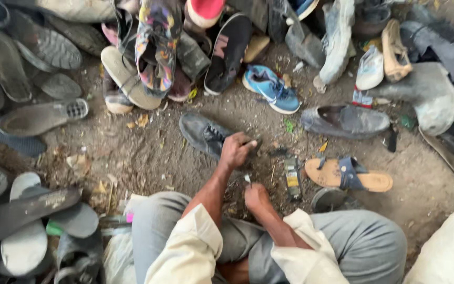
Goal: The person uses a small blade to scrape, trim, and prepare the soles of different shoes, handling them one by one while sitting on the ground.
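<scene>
Left hand [236, 150] fisted on dark lace-up shoe [205, 135], pinning it down; right hand [256, 195] pinches small pale-tipped tool [248, 180]. Repair step seemingly; next needs steady aim.

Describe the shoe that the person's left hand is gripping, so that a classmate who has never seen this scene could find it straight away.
Start at the patch of bare dirt ground ringed by heaped old footwear. Near its middle, just ahead of the seated person's knees, the left hand grips a dark grey lace-up shoe. Unlike the bright blue sneaker beyond it and the tan sandal to its right, it is dull, dusty and laced.
</scene>
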